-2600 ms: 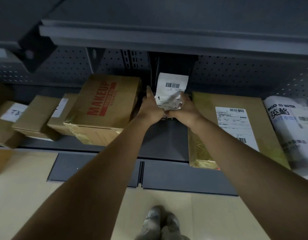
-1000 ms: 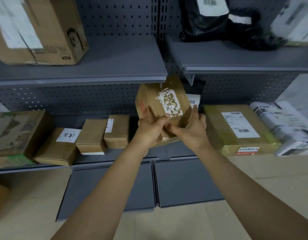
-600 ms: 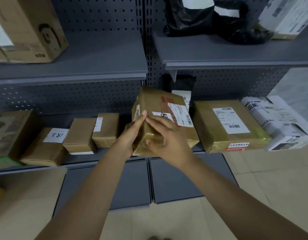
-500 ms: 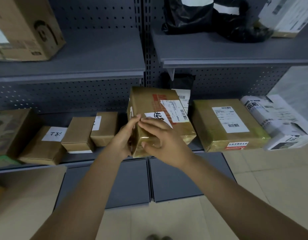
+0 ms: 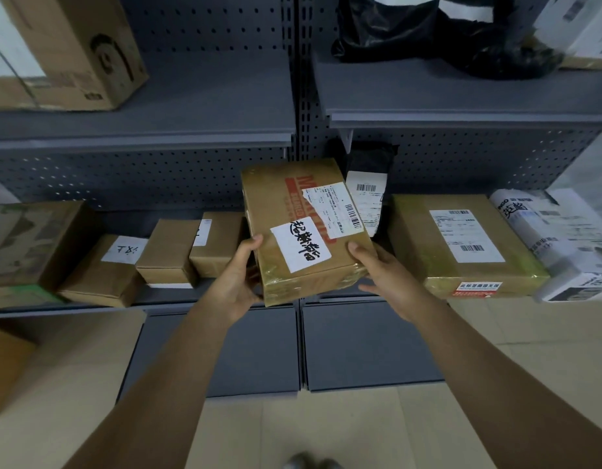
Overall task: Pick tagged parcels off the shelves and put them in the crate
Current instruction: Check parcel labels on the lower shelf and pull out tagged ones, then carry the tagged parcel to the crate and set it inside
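Two hands, left (image 5: pixel 238 278) and right (image 5: pixel 387 277), clamp the sides of the tape-wrapped brown cardboard parcel with a handwritten white tag (image 5: pixel 304 231), held tilted just above the grey metal shelf (image 5: pixel 164 296); glossy tape risks slippage, crate unseen.

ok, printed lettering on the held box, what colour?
Red, partly covered by labels on the held box; head view shows it.

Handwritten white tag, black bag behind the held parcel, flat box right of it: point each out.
Handwritten white tag (image 5: pixel 301 244): head view, tag's middle.
Black bag (image 5: pixel 370 157): head view, upper part.
Flat box (image 5: pixel 411 238): head view, bare top.
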Demonstrator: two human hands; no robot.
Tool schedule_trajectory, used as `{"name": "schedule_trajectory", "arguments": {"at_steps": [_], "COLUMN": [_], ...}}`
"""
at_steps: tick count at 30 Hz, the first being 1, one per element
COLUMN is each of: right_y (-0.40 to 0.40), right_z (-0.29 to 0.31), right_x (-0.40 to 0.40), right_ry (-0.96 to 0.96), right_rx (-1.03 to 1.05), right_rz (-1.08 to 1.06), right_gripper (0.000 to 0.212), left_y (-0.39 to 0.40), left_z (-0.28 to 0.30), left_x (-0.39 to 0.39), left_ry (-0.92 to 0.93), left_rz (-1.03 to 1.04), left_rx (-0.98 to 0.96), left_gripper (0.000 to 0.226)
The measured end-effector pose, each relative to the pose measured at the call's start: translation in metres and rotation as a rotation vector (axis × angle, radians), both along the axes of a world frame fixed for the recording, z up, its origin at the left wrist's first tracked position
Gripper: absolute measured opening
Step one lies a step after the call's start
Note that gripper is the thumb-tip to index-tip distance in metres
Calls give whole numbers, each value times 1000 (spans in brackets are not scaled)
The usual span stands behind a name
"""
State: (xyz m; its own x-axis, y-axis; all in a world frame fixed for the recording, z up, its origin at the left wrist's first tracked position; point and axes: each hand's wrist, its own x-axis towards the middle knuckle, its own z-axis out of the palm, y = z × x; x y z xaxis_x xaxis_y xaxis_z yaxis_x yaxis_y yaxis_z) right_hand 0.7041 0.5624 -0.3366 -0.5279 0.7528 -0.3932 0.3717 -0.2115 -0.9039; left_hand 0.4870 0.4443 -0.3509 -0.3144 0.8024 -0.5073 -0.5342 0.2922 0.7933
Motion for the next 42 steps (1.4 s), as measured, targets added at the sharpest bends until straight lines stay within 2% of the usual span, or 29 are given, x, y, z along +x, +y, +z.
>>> {"name": "schedule_trajectory", "arguments": {"at_steps": [3,5,7,9,11,13,15,18,21,24,28,33,35,38,42], "right_y": [0,0,1,3,5,2,-3,-12,-27,-52,-124,-265,-330,-429,-564], "right_z": [-7,-10,-13,-19,-24,-24,-25,-30,-28,-18,-11,-15,-10,-5,4], "right_x": [2,3,3,3,4,10,24,58,95,135,213,321,355,403,462], "right_ry": [28,53,140,295,422,516,627,749,770,780,748,662,622,615,655], "right_rx": [24,2,-73,-173,-331,-441,-465,-403,-217,-96,31,168,220,284,372], "right_rz": [-22,-80,-184,-342,-461,-437,-381,-366,-512,-698,-967,-1319,-1464,-1706,-1953], "right_gripper": [15,13,36,66,85,87,74,62,59,61,64,61,63,62,58], "left_y": [1,2,6,11,19,26,28,22,18,31,61,42,9,-59,-178], "left_z": [3,4,3,1,-1,-6,-13,-18,-17,-2,23,38,40,39,36], "left_x": [0,0,4,15,31,51,73,104,123,134,188,322,386,484,613], "left_ry": [6,14,12,-26,-79,-106,-114,-34,62,83,93,179,187,132,94], "left_rz": [-36,-59,-56,-13,36,61,17,-185,-374,-473,-654,-1218,-1419,-1627,-1831], "left_rx": [27,47,53,58,64,59,70,130,112,197,235,249,240,238,282], "left_gripper": [51,58,77,105,126,129,124,109,136,139,136,98,91,65,70]}}
